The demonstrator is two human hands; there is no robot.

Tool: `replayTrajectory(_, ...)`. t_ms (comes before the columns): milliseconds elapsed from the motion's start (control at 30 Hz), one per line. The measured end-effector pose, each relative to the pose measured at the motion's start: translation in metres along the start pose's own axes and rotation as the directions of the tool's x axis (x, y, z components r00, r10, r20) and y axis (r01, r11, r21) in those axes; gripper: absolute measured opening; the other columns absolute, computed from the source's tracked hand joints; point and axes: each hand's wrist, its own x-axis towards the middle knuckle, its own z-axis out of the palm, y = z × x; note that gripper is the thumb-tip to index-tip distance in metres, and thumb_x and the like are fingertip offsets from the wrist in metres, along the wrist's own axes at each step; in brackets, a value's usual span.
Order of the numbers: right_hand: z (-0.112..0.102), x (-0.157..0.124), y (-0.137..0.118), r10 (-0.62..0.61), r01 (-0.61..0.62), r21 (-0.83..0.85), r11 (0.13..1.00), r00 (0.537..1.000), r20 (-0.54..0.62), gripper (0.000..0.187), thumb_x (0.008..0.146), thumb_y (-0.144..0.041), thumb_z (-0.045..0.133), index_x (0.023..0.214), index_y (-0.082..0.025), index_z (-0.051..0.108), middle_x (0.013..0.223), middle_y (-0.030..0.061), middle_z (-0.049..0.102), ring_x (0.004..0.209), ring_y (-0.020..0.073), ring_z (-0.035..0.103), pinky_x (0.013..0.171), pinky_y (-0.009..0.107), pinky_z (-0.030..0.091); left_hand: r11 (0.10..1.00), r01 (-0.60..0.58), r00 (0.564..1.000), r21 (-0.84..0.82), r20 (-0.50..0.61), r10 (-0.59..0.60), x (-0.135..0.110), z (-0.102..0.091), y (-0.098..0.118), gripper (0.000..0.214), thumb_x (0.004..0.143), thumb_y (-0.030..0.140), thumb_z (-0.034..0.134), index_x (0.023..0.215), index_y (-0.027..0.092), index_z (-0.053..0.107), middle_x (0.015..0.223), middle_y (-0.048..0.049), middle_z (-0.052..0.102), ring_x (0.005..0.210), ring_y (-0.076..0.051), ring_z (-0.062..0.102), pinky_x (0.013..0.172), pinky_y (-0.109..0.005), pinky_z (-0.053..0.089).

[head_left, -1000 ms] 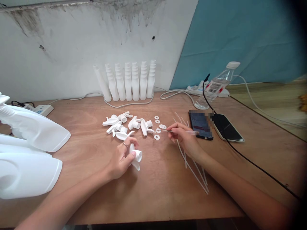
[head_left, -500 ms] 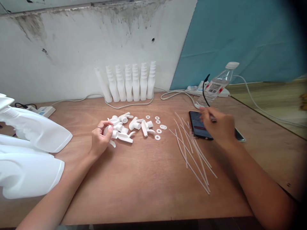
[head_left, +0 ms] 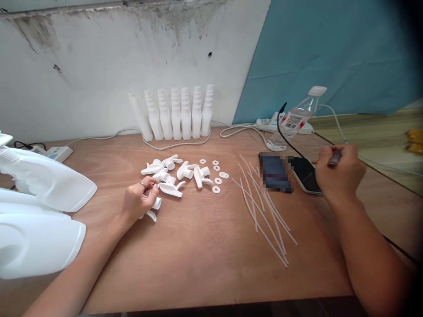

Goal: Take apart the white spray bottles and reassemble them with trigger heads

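Note:
My left hand (head_left: 140,201) is closed around a white trigger spray head (head_left: 152,215), whose threaded collar and trigger stick out below the fingers. Just beyond it lies a loose group of more white spray heads (head_left: 171,188). My right hand (head_left: 342,174) is closed on a short dark stick, pen-like in shape (head_left: 335,158), with its rounded end showing at the thumb. This hand hovers at the right side of a dark phone with a pale edge (head_left: 306,175). Another phone (head_left: 276,171) lies to its left, its screen blurred.
Thin white tubes (head_left: 264,207) lie crossed mid-table, near several white washers (head_left: 216,189). White bottles (head_left: 186,114) stand along the wall, and larger spray bottles (head_left: 49,178) are at left. A water bottle (head_left: 292,123), power strips (head_left: 59,153) and a black cord (head_left: 291,143) lie around the back.
My left hand has drawn the spray head toward me, away from the others. My right hand has moved right with the dark stick, uncovering the phone it hid.

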Motion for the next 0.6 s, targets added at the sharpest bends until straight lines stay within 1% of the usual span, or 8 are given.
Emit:
replayTrajectory(33,-0.001,0.0,-0.001,0.051,-0.048,-0.06,0.997,0.998,0.045,0.031,0.092,-0.03,0.045,0.115,-0.011,0.055,0.099,0.0198,0.066,0.089,0.0283,0.063,0.076,0.034,0.04,1.0,-0.011,1.0,0.023,-0.005,0.011,0.0,0.0,-0.001,0.018,0.088,0.03,0.052,0.087,0.016,0.063,0.054,0.0051,0.05,0.042,-0.007,0.039,0.049,-0.019,0.033)
replayTrajectory(100,-0.004,0.001,-0.003,0.135,-0.118,-0.122,0.985,0.98,0.145,0.033,0.091,-0.034,0.048,0.111,-0.011,0.058,0.094,0.0198,0.066,0.086,0.03,0.061,0.072,0.035,0.037,0.996,-0.036,0.999,0.08,-0.015,0.038,0.001,0.001,-0.003,0.018,0.088,0.029,0.052,0.086,0.016,0.065,0.056,0.0037,0.053,0.044,-0.008,0.043,0.051,-0.019,0.035)
replayTrajectory(167,-0.005,0.001,-0.003,0.158,-0.132,-0.139,0.981,0.967,0.2,0.032,0.092,-0.037,0.048,0.106,-0.011,0.061,0.088,0.0179,0.066,0.08,0.0291,0.059,0.069,0.034,0.034,0.989,-0.057,0.998,0.137,-0.02,0.061,0.001,0.001,-0.005,0.018,0.087,0.029,0.053,0.085,0.016,0.066,0.059,0.0022,0.058,0.046,-0.009,0.045,0.053,-0.02,0.036)
replayTrajectory(233,-0.006,0.001,-0.003,0.157,-0.127,-0.148,0.981,0.965,0.209,0.031,0.092,-0.037,0.047,0.105,-0.013,0.061,0.088,0.0173,0.067,0.078,0.0279,0.058,0.068,0.033,0.032,0.982,-0.068,0.997,0.173,-0.025,0.074,0.001,0.001,-0.007,0.018,0.087,0.028,0.053,0.084,0.017,0.066,0.063,0.0013,0.062,0.047,-0.009,0.047,0.053,-0.021,0.036)
replayTrajectory(367,-0.007,0.0,-0.005,0.163,-0.125,-0.174,0.977,0.96,0.226,0.031,0.092,-0.036,0.047,0.102,-0.012,0.064,0.089,0.0194,0.068,0.078,0.0279,0.057,0.067,0.033,0.032,0.975,-0.072,0.996,0.21,-0.031,0.08,0.001,0.002,-0.009,0.018,0.087,0.027,0.053,0.085,0.017,0.067,0.065,0.0008,0.064,0.05,-0.01,0.051,0.055,-0.022,0.037)
replayTrajectory(500,-0.012,0.001,-0.006,0.177,-0.143,-0.193,0.971,0.968,0.176,0.038,0.093,-0.039,0.044,0.108,-0.011,0.065,0.095,0.0216,0.068,0.084,0.0302,0.06,0.068,0.035,0.033,0.969,-0.064,0.997,0.237,-0.023,0.071,0.002,0.001,-0.01,0.018,0.087,0.027,0.052,0.087,0.017,0.068,0.066,0.0004,0.065,0.051,-0.011,0.052,0.054,-0.022,0.036)
replayTrajectory(600,-0.015,0.004,-0.003,0.201,-0.162,-0.217,0.963,0.965,0.169,0.042,0.092,-0.041,0.042,0.105,-0.009,0.067,0.092,0.0239,0.067,0.082,0.032,0.06,0.067,0.036,0.033,0.962,-0.061,0.998,0.264,-0.015,0.068,0.003,0.0,-0.008,0.02,0.088,0.028,0.051,0.086,0.017,0.069,0.064,-0.0001,0.064,0.052,-0.011,0.052,0.054,-0.022,0.035)
